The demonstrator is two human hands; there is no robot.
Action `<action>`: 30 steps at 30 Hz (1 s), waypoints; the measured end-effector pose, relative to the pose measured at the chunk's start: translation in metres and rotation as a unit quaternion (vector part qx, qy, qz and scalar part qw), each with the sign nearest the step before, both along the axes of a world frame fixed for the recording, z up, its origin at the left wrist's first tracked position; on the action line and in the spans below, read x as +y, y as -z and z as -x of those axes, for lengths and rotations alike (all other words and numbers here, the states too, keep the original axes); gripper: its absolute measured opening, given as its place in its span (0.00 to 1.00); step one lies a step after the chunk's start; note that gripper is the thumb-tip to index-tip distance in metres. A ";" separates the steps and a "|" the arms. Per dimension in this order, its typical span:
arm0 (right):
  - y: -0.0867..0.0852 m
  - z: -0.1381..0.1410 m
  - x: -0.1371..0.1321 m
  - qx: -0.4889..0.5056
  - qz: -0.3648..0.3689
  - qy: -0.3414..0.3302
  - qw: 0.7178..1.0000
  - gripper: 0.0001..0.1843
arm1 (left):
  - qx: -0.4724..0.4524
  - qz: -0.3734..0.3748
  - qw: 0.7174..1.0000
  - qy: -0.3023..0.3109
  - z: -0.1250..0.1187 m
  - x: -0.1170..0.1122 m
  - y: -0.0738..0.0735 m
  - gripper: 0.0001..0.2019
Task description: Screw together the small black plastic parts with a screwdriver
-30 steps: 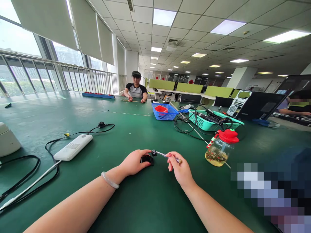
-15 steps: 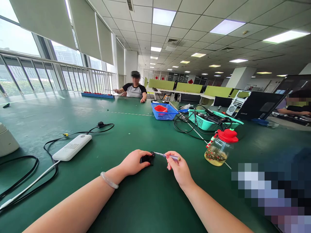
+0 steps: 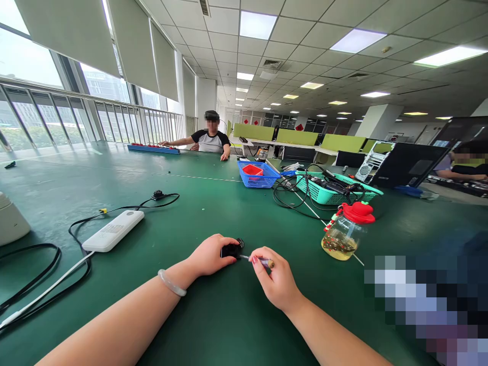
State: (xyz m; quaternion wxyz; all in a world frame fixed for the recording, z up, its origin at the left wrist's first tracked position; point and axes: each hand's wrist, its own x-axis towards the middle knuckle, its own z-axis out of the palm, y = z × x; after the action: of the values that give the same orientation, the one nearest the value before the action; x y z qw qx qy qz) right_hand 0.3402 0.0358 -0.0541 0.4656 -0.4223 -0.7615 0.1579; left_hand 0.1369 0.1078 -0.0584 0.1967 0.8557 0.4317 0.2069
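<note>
My left hand [image 3: 209, 255] rests on the green table [image 3: 213, 325] with its fingers closed on a small black part [image 3: 232, 249]. My right hand [image 3: 275, 280] pinches a thin screwdriver [image 3: 258, 261] with a clear handle. The screwdriver's metal tip points left and meets the near side of the black part. A pale bangle [image 3: 172, 283] sits on my left wrist.
A glass jar with a red lid [image 3: 346, 232] stands to the right. A white power strip [image 3: 113, 231] and black cables [image 3: 34, 274] lie at left. Blue basket [image 3: 258, 176] and teal basket [image 3: 328, 190] sit further back. A person [image 3: 211, 138] sits at the far end, another at right.
My right hand has drawn nearer and to the left, lowering the screwdriver tip to the black part. The far person has stretched an arm out to the left.
</note>
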 end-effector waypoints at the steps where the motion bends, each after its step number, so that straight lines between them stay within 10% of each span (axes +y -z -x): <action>1: 0.000 0.000 0.001 -0.003 0.007 0.002 1.000 0.12 | 0.000 0.000 1.000 0.001 0.000 0.000 0.000 0.22; 17: 0.008 -0.002 0.011 0.081 0.144 0.028 0.986 0.19 | 0.008 0.007 1.000 0.017 0.000 -0.001 -0.002 0.23; 30: 0.001 0.000 0.002 0.023 0.048 0.028 0.998 0.17 | -0.001 0.011 1.000 0.014 0.000 -0.001 -0.002 0.21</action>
State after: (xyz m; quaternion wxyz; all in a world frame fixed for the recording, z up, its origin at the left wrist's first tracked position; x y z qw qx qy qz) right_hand 0.3403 0.0375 -0.0553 0.4667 -0.4615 -0.7299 0.1906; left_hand 0.1369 0.1063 -0.0566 0.2098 0.8591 0.4216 0.2002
